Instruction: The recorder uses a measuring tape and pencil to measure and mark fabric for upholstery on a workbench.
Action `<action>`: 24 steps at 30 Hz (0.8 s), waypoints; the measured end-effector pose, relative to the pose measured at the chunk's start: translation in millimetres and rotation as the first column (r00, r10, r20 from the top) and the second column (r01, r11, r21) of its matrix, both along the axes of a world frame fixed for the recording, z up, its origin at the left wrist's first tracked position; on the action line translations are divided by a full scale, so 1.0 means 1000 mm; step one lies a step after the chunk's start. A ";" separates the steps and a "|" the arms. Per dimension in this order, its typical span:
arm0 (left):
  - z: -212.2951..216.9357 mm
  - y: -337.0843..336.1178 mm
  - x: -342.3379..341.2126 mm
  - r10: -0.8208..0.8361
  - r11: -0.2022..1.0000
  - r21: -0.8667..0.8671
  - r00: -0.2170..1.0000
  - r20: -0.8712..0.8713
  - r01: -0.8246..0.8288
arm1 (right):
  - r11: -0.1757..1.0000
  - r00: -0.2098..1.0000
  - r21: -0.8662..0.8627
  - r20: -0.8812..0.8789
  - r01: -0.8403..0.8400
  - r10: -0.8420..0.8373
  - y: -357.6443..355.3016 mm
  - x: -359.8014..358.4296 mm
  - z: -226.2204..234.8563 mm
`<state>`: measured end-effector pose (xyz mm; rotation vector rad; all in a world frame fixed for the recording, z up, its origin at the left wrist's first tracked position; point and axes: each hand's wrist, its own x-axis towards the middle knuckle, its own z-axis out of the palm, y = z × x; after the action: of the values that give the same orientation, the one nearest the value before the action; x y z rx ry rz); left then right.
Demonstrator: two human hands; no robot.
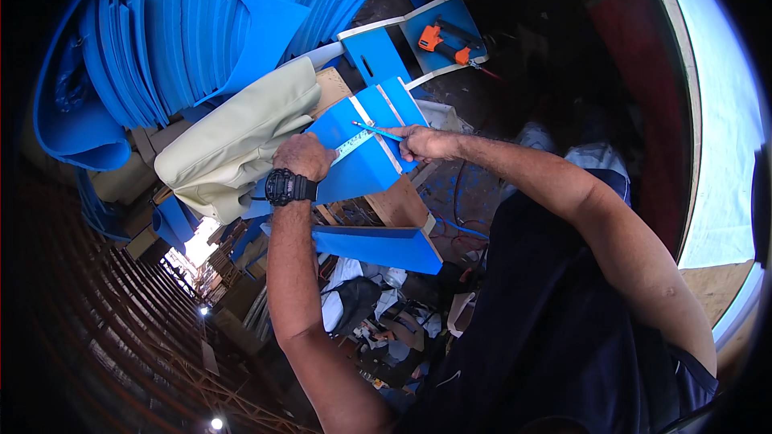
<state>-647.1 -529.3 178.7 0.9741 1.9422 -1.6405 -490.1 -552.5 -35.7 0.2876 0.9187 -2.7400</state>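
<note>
My left hand (304, 157), with a black watch (288, 187) on its wrist, is closed over one end of a white measuring tape (354, 144) with dark marks. The tape lies slantwise across a blue-covered panel (358, 173) of a wooden frame. To its right, my right hand (426, 145) grips a light-blue pencil (378, 131), whose tip points left above the panel, close to the tape's far end. Pale strips of wood cross the panel beside the fingers. Whatever else lies inside the left fist is hidden.
Cream upholstery material (241, 137) drapes just left of the frame. Many blue foam sheets (209, 32) stand stacked behind. An orange air nail gun (444, 45) rests on another blue frame (374, 56) at the back. Scraps and a hose clutter the floor. White fabric (720, 112) hangs far right.
</note>
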 end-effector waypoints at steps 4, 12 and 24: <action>-0.003 0.002 0.004 -0.027 1.000 -0.015 1.000 -0.012 0.027 | 0.999 1.000 0.054 0.003 0.001 -0.001 0.000 0.000 -0.001; -0.001 0.001 0.015 -0.184 0.983 0.003 0.982 -0.045 0.184 | 1.000 1.000 0.010 0.026 0.011 -0.011 0.004 0.001 0.003; 0.013 -0.009 0.006 -0.071 0.994 0.086 0.995 0.076 0.064 | 0.987 0.987 0.024 0.024 0.160 -0.160 0.004 0.006 0.001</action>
<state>-641.2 -538.8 192.2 1.1311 1.9589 -1.5430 -484.1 -548.9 -35.1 0.4175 0.9585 -2.8650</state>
